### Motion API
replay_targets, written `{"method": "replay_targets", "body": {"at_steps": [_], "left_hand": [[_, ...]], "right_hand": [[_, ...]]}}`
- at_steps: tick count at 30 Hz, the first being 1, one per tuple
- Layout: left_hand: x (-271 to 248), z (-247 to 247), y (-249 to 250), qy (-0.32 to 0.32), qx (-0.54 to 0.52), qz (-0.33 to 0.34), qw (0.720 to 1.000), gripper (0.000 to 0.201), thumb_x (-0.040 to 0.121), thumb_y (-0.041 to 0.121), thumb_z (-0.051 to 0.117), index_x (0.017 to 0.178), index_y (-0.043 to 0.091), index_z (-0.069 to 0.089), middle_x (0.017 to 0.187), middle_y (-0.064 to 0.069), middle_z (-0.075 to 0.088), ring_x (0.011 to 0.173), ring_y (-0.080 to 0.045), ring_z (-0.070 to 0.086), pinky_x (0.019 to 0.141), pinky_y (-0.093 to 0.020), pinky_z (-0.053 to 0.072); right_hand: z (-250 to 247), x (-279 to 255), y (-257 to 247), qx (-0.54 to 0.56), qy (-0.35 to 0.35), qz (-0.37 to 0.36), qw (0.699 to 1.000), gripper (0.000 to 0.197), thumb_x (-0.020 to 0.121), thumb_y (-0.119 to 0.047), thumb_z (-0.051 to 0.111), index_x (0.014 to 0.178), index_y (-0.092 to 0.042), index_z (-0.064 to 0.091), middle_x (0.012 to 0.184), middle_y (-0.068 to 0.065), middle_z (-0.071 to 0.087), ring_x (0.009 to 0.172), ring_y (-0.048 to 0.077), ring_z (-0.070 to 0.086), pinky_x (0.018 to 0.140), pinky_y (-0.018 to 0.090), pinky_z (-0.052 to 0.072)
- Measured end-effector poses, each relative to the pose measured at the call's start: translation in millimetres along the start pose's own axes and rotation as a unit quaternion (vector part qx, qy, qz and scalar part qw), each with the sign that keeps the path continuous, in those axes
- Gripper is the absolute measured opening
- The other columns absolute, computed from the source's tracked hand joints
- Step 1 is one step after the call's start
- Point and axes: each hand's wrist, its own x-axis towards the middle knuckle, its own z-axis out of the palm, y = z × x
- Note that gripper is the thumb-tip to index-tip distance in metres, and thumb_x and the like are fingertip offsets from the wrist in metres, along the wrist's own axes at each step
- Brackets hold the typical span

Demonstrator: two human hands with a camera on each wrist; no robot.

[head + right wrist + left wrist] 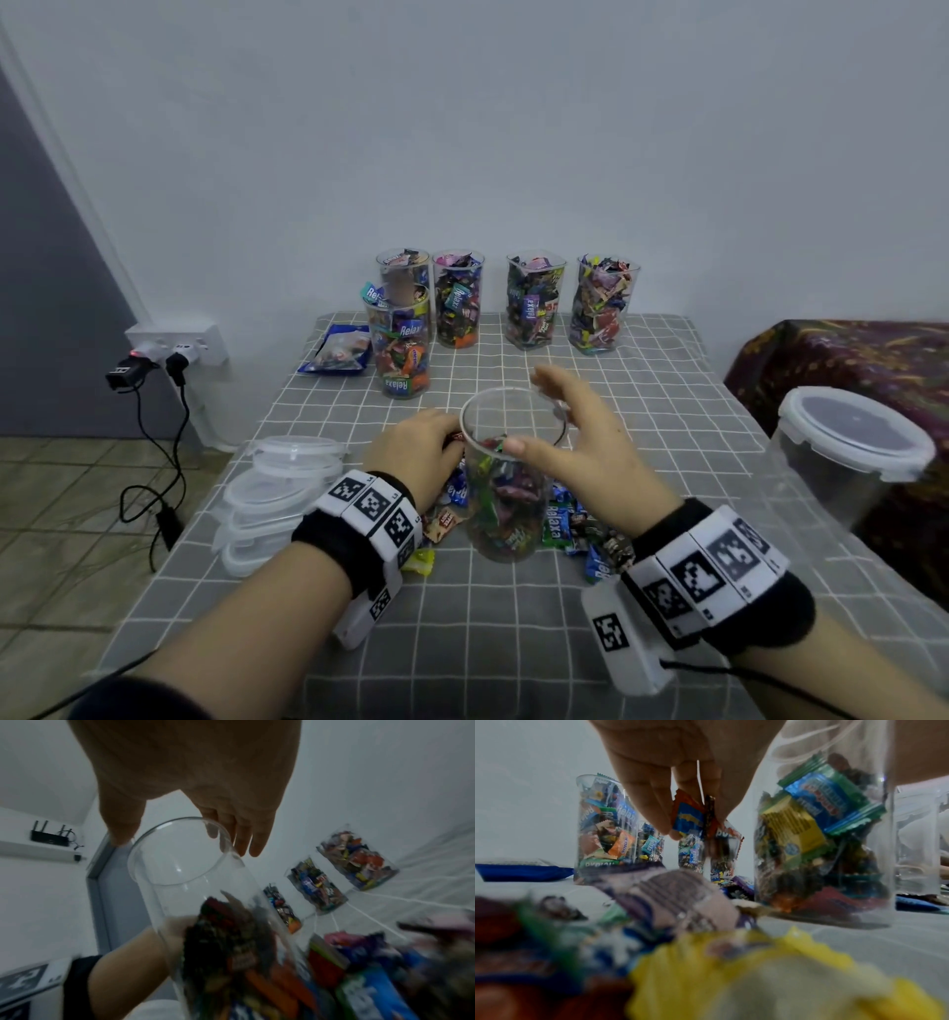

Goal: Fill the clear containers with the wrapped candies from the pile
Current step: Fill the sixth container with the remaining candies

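A clear container (508, 478), partly filled with wrapped candies, stands mid-table on the grey checked cloth (513, 642). My right hand (534, 416) holds its rim, thumb on the near side and fingers on the far side; the right wrist view shows the same hand (185, 843) and container (195, 874). My left hand (447, 442) is beside the rim on the left. In the left wrist view my left hand (693, 827) pinches wrapped candies (687, 815), one orange and blue. The pile of candies (580, 529) lies around the container's base, with a yellow candy (418, 560) at the left.
Several filled containers (534, 303) stand along the wall at the back, one (403, 349) set further forward. A blue bag (339, 349) lies at the back left. A stack of clear lids (277, 488) sits at the table's left edge, a lidded tub (852, 447) at the right.
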Motion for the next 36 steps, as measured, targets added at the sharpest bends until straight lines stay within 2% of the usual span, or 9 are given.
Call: {"method": "replay_targets", "body": {"at_steps": [5,7,10,14,23,26,28,32,36], "left_hand": [[2.1,0.6,-1.4,0.001,-0.008,0.0,1.0,0.022,0.094,0.028,0.052,0.11,0.022,0.064,0.11,0.002,0.063,0.102,-0.02,0.056,0.079,-0.029,0.039],[2.1,-0.1,-3.0,0.01,-0.013,-0.004,1.0,0.02,0.094,0.027,0.052,0.108,0.022,0.065,0.106,0.002,0.062,0.098,-0.02,0.056,0.074,-0.028,0.037],[2.0,-2.6,-8.2,0.03,-0.013,0.005,0.999,0.017,0.093,0.026,0.053,0.104,0.022,0.066,0.099,0.003,0.062,0.092,-0.019,0.057,0.069,-0.025,0.034],[0.2,-11.6,-15.2,0.074,-0.045,-0.003,0.996,0.018,0.091,0.023,0.057,0.106,0.021,0.068,0.1,0.005,0.064,0.088,-0.014,0.057,0.076,-0.027,0.044],[3.3,-57.1,11.5,0.19,-0.139,0.067,0.97,0.017,0.087,0.013,0.063,0.103,0.015,0.071,0.09,0.012,0.059,0.079,0.001,0.052,0.076,-0.015,0.04],[3.8,-63.8,21.9,0.169,-0.151,0.116,0.967,0.017,0.085,0.011,0.065,0.1,0.016,0.072,0.089,0.012,0.062,0.08,0.005,0.055,0.073,-0.004,0.039],[3.9,-64.2,26.6,0.141,-0.148,0.154,0.967,0.017,0.084,0.01,0.067,0.099,0.017,0.073,0.091,0.01,0.065,0.083,0.0,0.059,0.076,-0.008,0.044],[3.5,-57.7,31.6,0.12,-0.114,0.21,0.964,0.02,0.08,0.012,0.067,0.097,0.019,0.074,0.094,0.009,0.07,0.091,-0.001,0.059,0.083,-0.016,0.046],[1.9,-48.5,33.8,0.099,-0.097,0.218,0.966,0.025,0.078,0.024,0.06,0.098,0.023,0.074,0.097,0.013,0.07,0.094,0.001,0.057,0.082,-0.015,0.046]], "right_hand": [[7.9,-8.8,12.0,0.119,-0.06,0.066,0.989,0.11,0.06,-0.038,0.081,0.146,-0.026,0.014,0.142,-0.008,0.034,0.134,0.006,0.032,0.104,0.023,0.032],[10.6,-8.3,15.4,0.132,-0.052,0.071,0.987,0.097,0.064,-0.031,0.084,0.139,-0.033,0.021,0.137,-0.01,0.04,0.129,0.005,0.039,0.106,0.028,0.034],[10.8,-7.1,16.8,0.136,-0.047,0.066,0.987,0.069,0.07,-0.02,0.081,0.117,-0.041,0.035,0.123,-0.021,0.047,0.114,-0.011,0.046,0.102,0.024,0.036],[11.8,-7.4,22.9,0.124,-0.038,0.072,0.989,0.084,0.065,-0.031,0.083,0.133,-0.028,0.033,0.132,-0.01,0.045,0.126,0.006,0.043,0.109,0.032,0.036],[12.3,-7.7,26.8,0.103,-0.039,0.069,0.991,0.076,0.071,-0.027,0.081,0.127,-0.035,0.031,0.13,-0.013,0.045,0.127,0.008,0.043,0.11,0.036,0.036],[12.4,-8.0,27.3,0.099,-0.033,0.065,0.992,0.071,0.072,-0.024,0.081,0.122,-0.039,0.032,0.127,-0.016,0.045,0.125,0.007,0.044,0.108,0.034,0.037],[12.6,-9.0,26.8,0.099,-0.028,0.059,0.993,0.068,0.071,-0.026,0.082,0.117,-0.043,0.033,0.123,-0.02,0.046,0.122,0.003,0.045,0.105,0.03,0.038],[12.5,-10.5,25.1,0.112,-0.019,0.04,0.993,0.059,0.072,-0.021,0.081,0.11,-0.043,0.041,0.113,-0.022,0.052,0.106,-0.014,0.049,0.091,0.01,0.04],[14.8,-11.3,26.2,0.128,-0.015,0.044,0.991,0.065,0.063,-0.035,0.081,0.116,-0.041,0.043,0.118,-0.015,0.056,0.111,0.0,0.055,0.097,0.027,0.046]]}}
